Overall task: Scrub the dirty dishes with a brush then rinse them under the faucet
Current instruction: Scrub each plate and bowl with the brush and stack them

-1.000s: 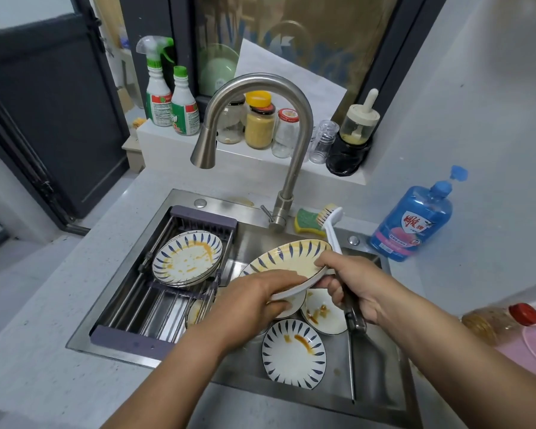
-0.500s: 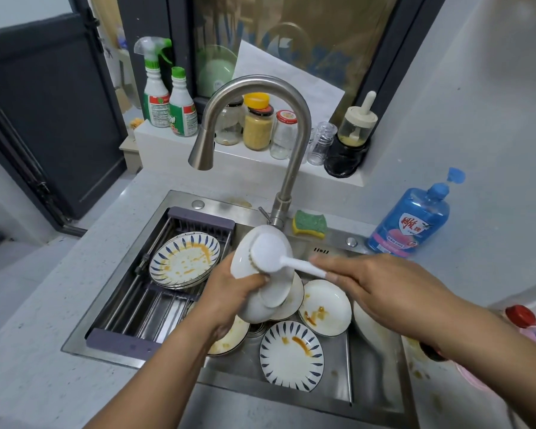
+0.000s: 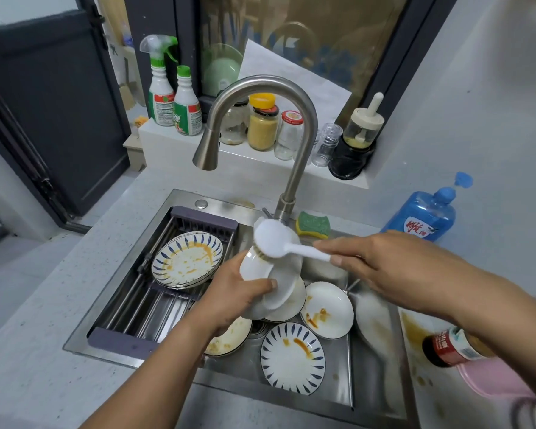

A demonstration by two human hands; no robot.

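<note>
The counter (image 3: 44,305) carries a steel sink (image 3: 365,382) set near its back edge. A rack (image 3: 205,216) spans the sink's left half, from back wall to front wall. The faucet (image 3: 304,119) rises from the sink's back rim and arches left, with its spout over the rack's back end. A blue soap bottle (image 3: 427,212) stands on the counter just beyond the sink's back right corner.

A stack of stained plates (image 3: 186,258) rests on the rack towards its back end. More dirty plates lie on the sink floor: a blue-rayed plate (image 3: 291,357) near the front wall and a white plate (image 3: 328,308) just behind it.

The left hand (image 3: 232,295) grips a plate (image 3: 257,267) above the sink's middle. It is tilted on edge with its white underside up, the thumb pressed on that underside and the fingers curled round the rim. The right hand (image 3: 384,267) pinches the handle of a white brush (image 3: 273,239) between thumb and fingers, forefinger stretched along it. The bristles touch the upper part of the held plate, right in front of the faucet's base.

A green sponge (image 3: 313,224) lies on the sink's back rim, just right of the faucet.
</note>
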